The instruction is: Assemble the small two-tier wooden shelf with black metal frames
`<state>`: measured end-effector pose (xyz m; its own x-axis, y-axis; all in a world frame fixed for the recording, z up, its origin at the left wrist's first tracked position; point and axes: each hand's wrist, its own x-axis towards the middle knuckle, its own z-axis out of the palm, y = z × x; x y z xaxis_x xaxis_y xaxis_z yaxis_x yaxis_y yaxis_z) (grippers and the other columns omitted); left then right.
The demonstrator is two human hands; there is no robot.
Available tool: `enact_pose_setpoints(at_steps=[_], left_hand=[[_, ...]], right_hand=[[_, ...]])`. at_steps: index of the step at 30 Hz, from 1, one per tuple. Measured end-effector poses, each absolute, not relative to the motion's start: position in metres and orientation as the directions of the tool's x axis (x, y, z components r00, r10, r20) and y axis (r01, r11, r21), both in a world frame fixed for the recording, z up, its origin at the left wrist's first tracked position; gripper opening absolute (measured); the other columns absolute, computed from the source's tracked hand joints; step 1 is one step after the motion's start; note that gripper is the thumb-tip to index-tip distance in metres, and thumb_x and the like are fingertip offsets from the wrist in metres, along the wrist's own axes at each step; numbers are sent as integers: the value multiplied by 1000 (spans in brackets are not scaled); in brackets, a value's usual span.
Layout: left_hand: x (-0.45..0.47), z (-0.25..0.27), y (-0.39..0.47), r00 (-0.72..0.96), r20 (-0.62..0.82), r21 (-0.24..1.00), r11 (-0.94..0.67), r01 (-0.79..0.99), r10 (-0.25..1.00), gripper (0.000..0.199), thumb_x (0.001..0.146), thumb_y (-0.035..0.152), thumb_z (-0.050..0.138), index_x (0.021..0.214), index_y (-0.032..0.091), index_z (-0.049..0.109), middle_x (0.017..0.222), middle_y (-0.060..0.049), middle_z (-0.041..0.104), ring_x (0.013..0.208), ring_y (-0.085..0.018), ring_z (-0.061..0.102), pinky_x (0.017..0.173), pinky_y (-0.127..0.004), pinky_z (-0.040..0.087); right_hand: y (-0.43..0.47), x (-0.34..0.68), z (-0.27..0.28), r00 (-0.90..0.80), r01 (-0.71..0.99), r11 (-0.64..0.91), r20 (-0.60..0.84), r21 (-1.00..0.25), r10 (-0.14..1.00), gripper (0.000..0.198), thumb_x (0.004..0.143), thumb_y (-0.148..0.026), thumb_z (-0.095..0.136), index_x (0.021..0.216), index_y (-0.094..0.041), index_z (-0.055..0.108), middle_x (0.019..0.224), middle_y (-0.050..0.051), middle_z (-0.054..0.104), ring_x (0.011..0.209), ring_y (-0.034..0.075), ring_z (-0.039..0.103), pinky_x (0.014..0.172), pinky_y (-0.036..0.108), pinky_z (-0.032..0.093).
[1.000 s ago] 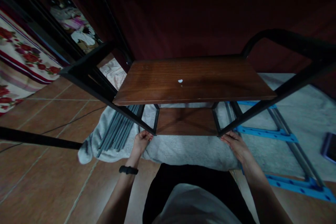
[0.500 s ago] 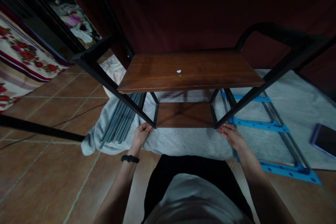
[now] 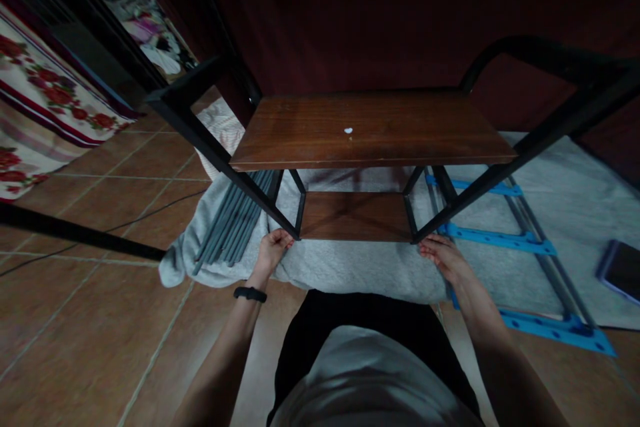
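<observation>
A shelf rack [image 3: 380, 135] with a black metal frame and brown wood-look boards stands upright before me. A small white spot marks its upper board; the lower board sits close to the floor cloth. My left hand [image 3: 273, 252] pinches the rack's near left bottom corner, its fingertips partly hidden at the leg. At the near right bottom corner, my right hand [image 3: 444, 255] has its fingers closed against the leg's foot. Under the rack lies a grey blanket [image 3: 345, 270]. Several grey tubes [image 3: 233, 220] lie left of my left hand, and a blue-and-grey frame [image 3: 505, 238] lies right of my right hand.
A phone-like dark device [image 3: 621, 270] rests on the blanket at the far right. On the left, a black bar [image 3: 83, 233] and a thin cable [image 3: 150, 213] cross the tiled floor [image 3: 90, 327]. Floral fabric [image 3: 60, 90] hangs farther left. A dark red surface [image 3: 360, 20] rises behind the rack.
The view has shifted slightly, so the rack appears a little to the right and higher. Both hands keep their places at its bottom corners.
</observation>
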<state>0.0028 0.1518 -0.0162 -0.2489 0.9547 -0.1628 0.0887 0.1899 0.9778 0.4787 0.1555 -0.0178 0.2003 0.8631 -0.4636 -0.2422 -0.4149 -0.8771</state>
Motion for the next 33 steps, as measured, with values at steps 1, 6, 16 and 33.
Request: enact_pose_setpoints(at_steps=[1, 6, 16, 33], left_hand=[[2, -16, 152, -251, -167, 977, 195, 88, 953, 31, 62, 42, 86, 66, 18, 67, 62, -1, 64, 60, -12, 54, 61, -26, 45], [1, -15, 154, -250, -198, 972, 223, 72, 948, 43, 56, 53, 89, 67, 16, 70, 62, -2, 65, 60, -13, 56, 61, -27, 46], [7, -13, 153, -260, -168, 982, 185, 45, 951, 40, 53, 50, 91, 63, 19, 67, 59, -1, 64, 58, -13, 54, 59, -27, 45], [4, -14, 152, -265, -181, 980, 196, 31, 947, 40, 54, 49, 90, 68, 17, 70, 65, -3, 67, 61, -13, 56, 63, -28, 46]], right_hand=[[155, 479, -19, 192, -251, -414, -465, -875, 865, 23, 61, -22, 89, 79, -19, 76, 71, 3, 74, 61, 14, 65, 55, 22, 57], [154, 477, -21, 218, -288, -396, -463, -872, 859, 23, 59, -23, 91, 75, -20, 75, 69, 2, 73, 60, 13, 65, 55, 20, 58], [157, 477, -20, 177, -259, -386, -436, -886, 882, 24, 57, -17, 90, 73, -20, 72, 68, 1, 71, 57, 13, 63, 51, 21, 55], [152, 464, -29, 339, 4, -292, -273, -956, 900, 23, 73, -39, 79, 71, -23, 63, 67, -1, 63, 52, 11, 55, 47, 23, 50]])
